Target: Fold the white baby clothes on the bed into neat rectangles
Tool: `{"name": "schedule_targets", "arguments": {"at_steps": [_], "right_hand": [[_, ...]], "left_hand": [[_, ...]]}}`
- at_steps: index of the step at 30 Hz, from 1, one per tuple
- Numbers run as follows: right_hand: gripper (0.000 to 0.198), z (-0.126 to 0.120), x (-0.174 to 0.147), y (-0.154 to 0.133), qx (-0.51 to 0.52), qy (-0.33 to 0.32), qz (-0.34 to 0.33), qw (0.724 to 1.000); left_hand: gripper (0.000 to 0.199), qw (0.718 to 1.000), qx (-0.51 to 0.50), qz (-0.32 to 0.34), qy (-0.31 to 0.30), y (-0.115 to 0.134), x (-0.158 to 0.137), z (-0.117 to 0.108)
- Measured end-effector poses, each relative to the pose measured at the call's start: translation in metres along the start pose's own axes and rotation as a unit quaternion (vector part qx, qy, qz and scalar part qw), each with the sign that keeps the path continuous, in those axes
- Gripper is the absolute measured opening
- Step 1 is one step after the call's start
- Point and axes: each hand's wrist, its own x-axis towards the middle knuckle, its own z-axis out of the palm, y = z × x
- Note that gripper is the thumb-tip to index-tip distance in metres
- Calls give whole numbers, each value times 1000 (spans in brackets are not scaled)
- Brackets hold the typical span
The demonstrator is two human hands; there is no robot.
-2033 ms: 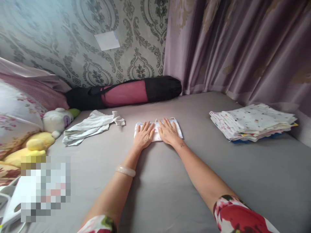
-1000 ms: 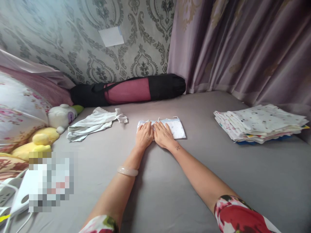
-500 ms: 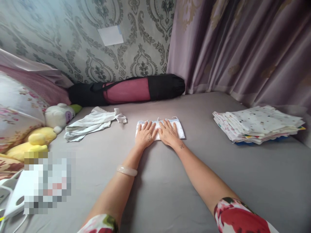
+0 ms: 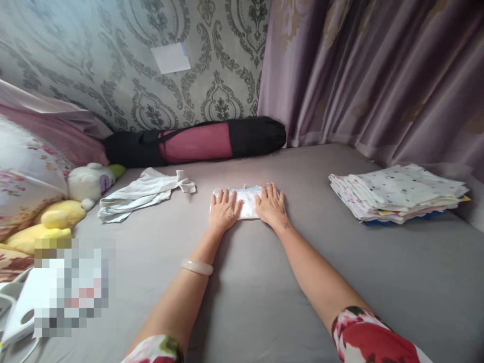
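Observation:
A small folded white cloth (image 4: 248,204) with a pale blue edge lies flat on the grey bed sheet (image 4: 249,282), in the middle of the view. My left hand (image 4: 224,209) rests flat on the cloth's left part, fingers stretched away from me. On its right part lies my right hand (image 4: 271,205), palm down with the fingers spread. A strip of the cloth shows between the two hands; much of the rest is hidden under them. Thin ties or threads stick up at its far edge.
To the left lies a crumpled white garment (image 4: 147,194). A stack of folded printed cloths (image 4: 401,191) sits on the right. Along the wall stretches a black and dark pink long bag (image 4: 194,141). Plush toys (image 4: 91,184) and a white device with cables (image 4: 34,297) are at far left.
My right hand has slid to the right over the cloth, so the gap between my hands is wider. My left hand stays nearly in place. The view has shifted slightly.

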Motion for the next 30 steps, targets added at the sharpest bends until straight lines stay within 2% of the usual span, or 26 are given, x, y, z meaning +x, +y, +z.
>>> {"name": "schedule_targets", "arguments": {"at_steps": [3, 9, 13, 18, 23, 27, 30], "right_hand": [[60, 2, 0, 1, 4, -12, 4, 1000], [56, -2, 4, 4, 3, -1, -15, 1000], [48, -12, 13, 12, 10, -13, -31, 999], [40, -31, 32, 24, 15, -63, -40, 997], [33, -50, 57, 33, 16, -127, -41, 991], [31, -59, 74, 31, -13, -188, -52, 981], [27, -63, 84, 27, -24, -232, -55, 971]], "left_hand": [[56, 1000, 9, 1, -7, 0, 0, 0], [45, 1000, -8, 14, 17, -5, 7, -7], [31, 998, -7, -4, -66, -16, 22, -23], [39, 991, -23, -15, -128, -33, 49, -37], [33, 978, -48, -34, -198, -45, 74, -40], [36, 972, -42, -43, -229, -53, 88, -40], [35, 966, -42, -27, -252, -60, 100, -36]]}}
